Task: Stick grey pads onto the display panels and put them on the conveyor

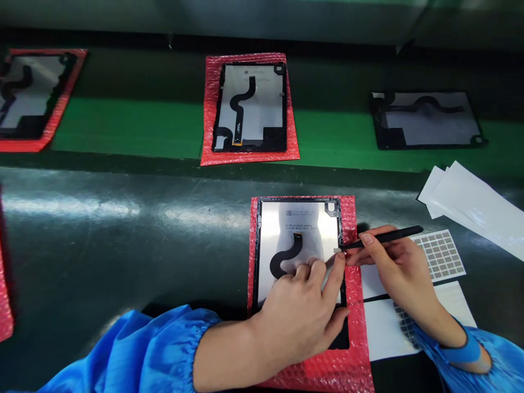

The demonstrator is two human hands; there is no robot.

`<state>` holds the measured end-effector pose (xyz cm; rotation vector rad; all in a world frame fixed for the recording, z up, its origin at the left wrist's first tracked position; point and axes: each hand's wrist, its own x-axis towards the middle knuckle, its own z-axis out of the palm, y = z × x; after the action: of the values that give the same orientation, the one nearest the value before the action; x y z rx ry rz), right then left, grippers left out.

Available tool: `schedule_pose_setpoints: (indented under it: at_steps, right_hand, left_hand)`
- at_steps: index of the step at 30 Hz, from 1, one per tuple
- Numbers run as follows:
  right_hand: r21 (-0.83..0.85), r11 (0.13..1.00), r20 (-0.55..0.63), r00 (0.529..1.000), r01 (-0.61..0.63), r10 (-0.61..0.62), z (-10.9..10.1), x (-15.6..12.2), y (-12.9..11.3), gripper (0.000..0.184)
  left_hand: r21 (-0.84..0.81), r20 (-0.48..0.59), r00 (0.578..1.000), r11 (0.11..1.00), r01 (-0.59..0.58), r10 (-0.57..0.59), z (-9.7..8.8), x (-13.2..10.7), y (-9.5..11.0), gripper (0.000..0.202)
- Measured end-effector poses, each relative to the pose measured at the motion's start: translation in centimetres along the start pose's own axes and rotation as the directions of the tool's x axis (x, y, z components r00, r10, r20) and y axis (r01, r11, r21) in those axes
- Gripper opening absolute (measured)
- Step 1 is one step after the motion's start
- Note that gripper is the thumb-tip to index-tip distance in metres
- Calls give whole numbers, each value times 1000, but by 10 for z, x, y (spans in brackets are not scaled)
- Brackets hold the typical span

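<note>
A tablet display panel (268, 224) lies back side up on a red bubble-wrap bag (360, 338), with a curved black flex cable (282, 262) across its silvery back. My left hand (298, 311) rests over its lower half, holding nothing. The outstretched index fingertip presses at the right edge, beside a small grey adhesive piece (337, 250). In my right hand (405, 273) are black tweezers (391, 235), gripped between thumb and fingers. Their tip points left and reaches the panel's edge close to that fingertip. My left hand hides the panel's lower part.
Beside my right hand lie a sheet of small grey stickers (444, 255) and white sheets (385, 333). More white paper (483, 210) is at the far right. Behind, a green strip (164, 131) carries another panel on red wrap (270, 109), one at left (39, 73) and one unwrapped (429, 120).
</note>
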<state>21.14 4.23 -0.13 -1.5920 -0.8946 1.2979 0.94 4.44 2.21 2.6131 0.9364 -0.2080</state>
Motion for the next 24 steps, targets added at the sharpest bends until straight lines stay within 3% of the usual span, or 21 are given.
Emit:
schedule_pose_setpoints:
  at_steps: [6, 11, 15, 19, 22, 24]
  right_hand:
    - [45, 999, -11, 1000, 28, -27, 1, 2, 4, 30]
    - [151, 977, -40, 989, 149, -145, -8, -1, -3, 24]
    - [112, 967, 10, 973, 227, -229, -39, -22, -22, 15]
    - [-111, 961, 102, 965, 252, -241, -79, -55, -25, 7]
    - [-262, 937, 163, 967, 232, -194, -101, -81, -6, 8]
    - [-315, 924, 165, 972, 215, -169, -107, -95, 11, 12]
  left_hand:
    - [-15, -31, 999, 1000, 12, -12, 2, 2, 1, 75]
    - [-65, -35, 999, 998, 24, -26, 0, 2, -2, 77]
    - [-107, -67, 997, 994, 32, -39, -8, 1, -7, 81]
    - [-97, -95, 995, 995, 27, -36, -13, 1, -8, 77]
    - [-32, -243, 970, 999, 8, -16, -7, 0, -1, 69]
    - [18, -363, 928, 996, -89, 89, -2, -4, 9, 58]
